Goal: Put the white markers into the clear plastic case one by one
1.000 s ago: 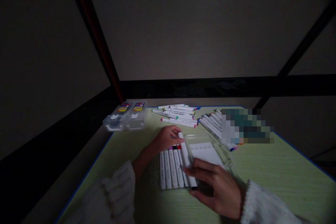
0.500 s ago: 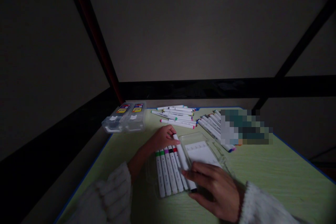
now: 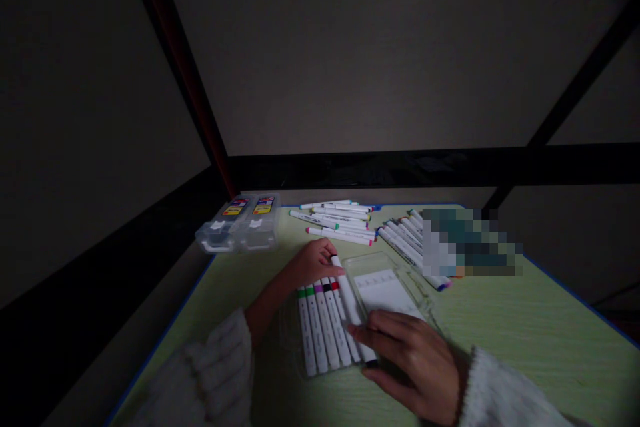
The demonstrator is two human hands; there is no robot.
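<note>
A clear open plastic case [image 3: 425, 303] lies on the green table [image 3: 525, 327]. In its left half several white markers [image 3: 320, 327] with coloured caps lie side by side. One more white marker [image 3: 349, 300] rests slantwise on the row's right side. My left hand [image 3: 313, 263] pinches its far end. My right hand [image 3: 410, 357] grips its near end, fingers curled. A white card [image 3: 387, 293] lies in the case's right half.
Loose white markers lie in two heaps at the table's far side, one [image 3: 337, 217] in the middle and one [image 3: 405, 233] to its right. A closed clear case [image 3: 240, 227] with coloured labels sits at the far left corner. A blurred patch [image 3: 470, 240] covers something at the right.
More of the marker row shows now, green and purple caps included. Both hands and the slanted marker have shifted slightly left and lower onto the row.
</note>
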